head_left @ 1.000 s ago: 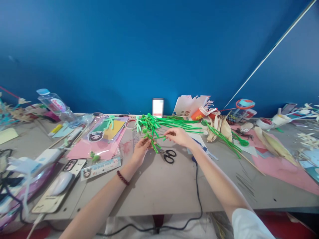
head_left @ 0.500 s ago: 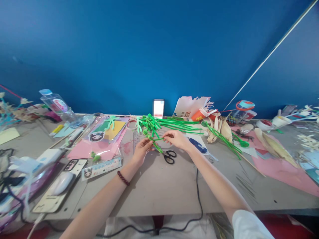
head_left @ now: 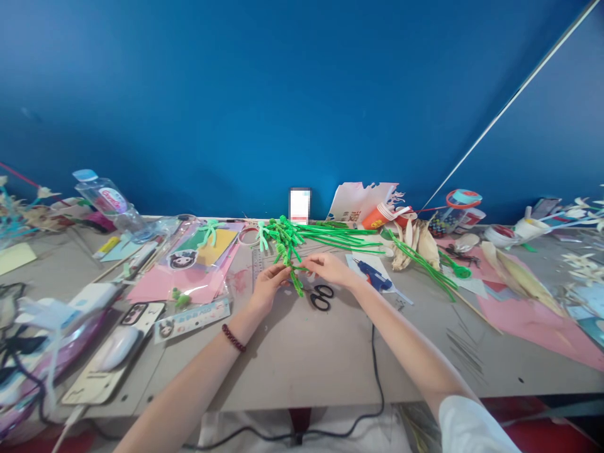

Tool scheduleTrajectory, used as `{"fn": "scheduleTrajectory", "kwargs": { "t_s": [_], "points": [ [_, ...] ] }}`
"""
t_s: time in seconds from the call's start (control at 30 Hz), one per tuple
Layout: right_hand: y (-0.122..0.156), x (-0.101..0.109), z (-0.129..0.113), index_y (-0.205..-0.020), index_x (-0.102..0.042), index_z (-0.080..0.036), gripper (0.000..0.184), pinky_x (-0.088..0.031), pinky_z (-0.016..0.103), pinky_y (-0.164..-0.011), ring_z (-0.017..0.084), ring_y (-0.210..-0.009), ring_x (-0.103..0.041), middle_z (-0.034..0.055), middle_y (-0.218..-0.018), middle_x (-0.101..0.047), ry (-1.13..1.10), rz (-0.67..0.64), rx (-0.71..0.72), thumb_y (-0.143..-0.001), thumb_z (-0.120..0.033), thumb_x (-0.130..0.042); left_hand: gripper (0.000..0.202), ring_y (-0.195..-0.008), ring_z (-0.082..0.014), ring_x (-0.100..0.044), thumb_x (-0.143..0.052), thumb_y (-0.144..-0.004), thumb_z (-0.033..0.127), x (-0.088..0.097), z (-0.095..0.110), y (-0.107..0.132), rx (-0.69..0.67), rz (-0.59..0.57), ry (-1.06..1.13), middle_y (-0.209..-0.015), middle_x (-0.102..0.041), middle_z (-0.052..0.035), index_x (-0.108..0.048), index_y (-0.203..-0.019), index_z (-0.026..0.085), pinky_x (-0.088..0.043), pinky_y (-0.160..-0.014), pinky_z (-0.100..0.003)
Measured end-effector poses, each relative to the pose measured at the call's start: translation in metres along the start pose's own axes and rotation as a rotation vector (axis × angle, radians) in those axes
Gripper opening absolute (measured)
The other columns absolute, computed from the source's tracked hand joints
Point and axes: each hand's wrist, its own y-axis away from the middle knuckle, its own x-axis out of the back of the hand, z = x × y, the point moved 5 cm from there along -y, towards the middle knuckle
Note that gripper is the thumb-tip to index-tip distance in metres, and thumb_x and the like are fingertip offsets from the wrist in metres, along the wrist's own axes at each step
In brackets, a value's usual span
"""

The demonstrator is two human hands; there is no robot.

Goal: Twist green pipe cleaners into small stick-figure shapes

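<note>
My left hand (head_left: pixel 270 284) is closed round a green pipe cleaner piece (head_left: pixel 297 284), whose fuzzy, twisted end hangs below the fingers. My right hand (head_left: pixel 325 267) pinches a thin green strand of the same piece, just to the right of the left fingertips. Behind both hands lies a bundle of green pipe cleaners (head_left: pixel 337 234), with curled, bushy ends toward the left. Black-handled scissors (head_left: pixel 321 297) rest on the table directly below my right hand, their blades partly hidden near the held piece.
A blue glue gun (head_left: pixel 374 275) lies right of my right hand. Pink paper sheets (head_left: pixel 160 282) and a plastic packet are at left, near a phone (head_left: pixel 136 313) and a mouse (head_left: pixel 117 347). A lit phone (head_left: pixel 300 204) leans against the blue wall. A black cable (head_left: pixel 376 358) crosses the front edge.
The green piece in my left hand has turned more upright, its lower end swinging slightly left and down. My right hand has shifted a little downward, still pinching the strand.
</note>
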Motion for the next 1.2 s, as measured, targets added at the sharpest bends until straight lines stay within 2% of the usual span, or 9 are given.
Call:
{"fn": "scheduleTrajectory", "kwargs": {
  "t_s": [0.1, 0.2, 0.4, 0.57, 0.73, 0.87, 1.0, 1.2],
  "points": [
    [-0.004, 0.004, 0.01, -0.083, -0.07, -0.015, 0.044, -0.048, 0.021, -0.057, 0.014, -0.073, -0.059, 0.008, -0.089, -0.068, -0.093, 0.029, -0.078, -0.085, -0.05, -0.044, 0.024, -0.048, -0.0064, -0.045, -0.077, -0.058, 0.029, 0.003, -0.001, -0.002, -0.002, 0.042, -0.005, -0.061, -0.06, 0.0013, -0.068, -0.074, 0.014, -0.034, -0.047, -0.02],
    [-0.007, 0.009, 0.017, -0.079, -0.071, -0.013, 0.047, -0.049, 0.021, -0.058, 0.016, -0.08, -0.06, 0.0101, -0.09, -0.068, -0.147, 0.038, -0.106, -0.085, -0.051, -0.043, 0.025, -0.045, -0.0058, -0.042, -0.077, -0.058, 0.03, 0.005, -0.003, -0.003, -0.009, 0.053, -0.021, -0.06, -0.06, 0.0017, -0.07, -0.076, 0.014, -0.031, -0.045, -0.02],
    [-0.007, 0.012, 0.021, -0.083, -0.07, -0.015, 0.04, -0.049, 0.022, -0.059, 0.015, -0.08, -0.06, 0.009, -0.093, -0.068, -0.125, 0.048, -0.094, -0.081, -0.05, -0.05, 0.025, -0.047, -0.0069, -0.045, -0.075, -0.06, 0.032, 0.009, -0.004, -0.002, -0.055, 0.115, -0.069, -0.061, -0.06, 0.0012, -0.07, -0.077, 0.015, -0.035, -0.047, -0.021],
    [-0.002, 0.004, 0.015, -0.079, -0.069, -0.015, 0.031, -0.046, 0.021, -0.059, 0.011, -0.065, -0.058, 0.0044, -0.08, -0.068, -0.065, -0.043, -0.064, -0.075, -0.044, -0.061, 0.027, -0.048, -0.0075, -0.048, -0.076, -0.058, 0.031, 0.011, -0.003, 0.0, -0.059, 0.168, -0.073, -0.066, -0.064, -0.0014, -0.07, -0.077, 0.014, -0.038, -0.049, -0.021],
    [0.0, -0.006, 0.014, -0.08, -0.067, -0.015, 0.026, -0.046, 0.021, -0.06, 0.01, -0.062, -0.055, 0.0012, -0.072, -0.064, -0.172, -0.076, -0.089, -0.067, -0.037, -0.069, 0.027, -0.049, -0.0084, -0.05, -0.078, -0.055, 0.029, 0.009, -0.001, 0.001, -0.054, 0.196, -0.061, -0.064, -0.064, -0.0014, -0.07, -0.076, 0.014, -0.039, -0.05, -0.022],
    [-0.001, -0.014, 0.018, -0.088, -0.064, -0.016, 0.026, -0.045, 0.021, -0.059, 0.009, -0.058, -0.055, -0.0014, -0.065, -0.061, -0.238, -0.101, -0.089, -0.068, -0.032, -0.068, 0.028, -0.05, -0.0081, -0.05, -0.079, -0.054, 0.029, 0.01, -0.002, 0.002, -0.048, 0.214, -0.056, -0.064, -0.065, -0.0012, -0.071, -0.077, 0.014, -0.039, -0.05, -0.021],
    [-0.004, -0.017, 0.025, -0.093, -0.064, -0.016, 0.027, -0.042, 0.02, -0.057, 0.01, -0.061, -0.055, 0.0003, -0.071, -0.063, -0.196, -0.076, -0.077, -0.069, -0.029, -0.065, 0.03, -0.053, -0.0087, -0.052, -0.079, -0.053, 0.03, 0.012, -0.004, 0.001, -0.047, 0.243, -0.054, -0.068, -0.066, -0.002, -0.071, -0.077, 0.015, -0.04, -0.05, -0.021],
    [-0.003, -0.022, 0.024, -0.082, -0.064, -0.014, 0.018, -0.038, 0.018, -0.05, 0.008, -0.057, -0.052, -0.0004, -0.067, -0.061, -0.105, -0.162, -0.062, -0.07, -0.027, -0.064, 0.028, -0.054, -0.0107, -0.055, -0.08, -0.053, 0.029, 0.007, -0.007, 0.002, -0.034, 0.202, -0.024, -0.069, -0.067, -0.0035, -0.071, -0.076, 0.014, -0.044, -0.053, -0.024]
  ]
}}
